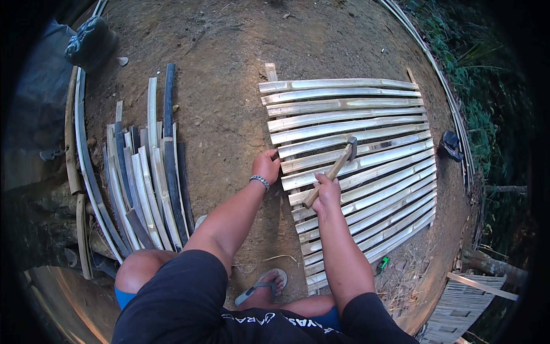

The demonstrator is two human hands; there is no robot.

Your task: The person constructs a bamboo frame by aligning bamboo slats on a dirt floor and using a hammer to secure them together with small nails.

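My right hand [327, 194] is closed round the wooden handle of a hammer [337, 167], whose dark metal head is over the middle of the slatted bamboo panel [349, 124]. The panel lies on the ground, its pale split-bamboo slats side by side with narrow gaps, across supports at the left and right ends. At the panel's left edge, my left hand [266, 167] is closed, with curled fingertips close to the slat ends. What those fingers pinch, if anything, is too small to make out. A chain bracelet circles the left wrist.
Several loose bamboo strips [150, 189] lie piled on the left, beside longer curved poles [91, 172]. A stuffed sack [91, 43] is at the far left. A dark bag [451, 145] and a small green object [383, 263] are by the panel's right side. Plants border the far right.
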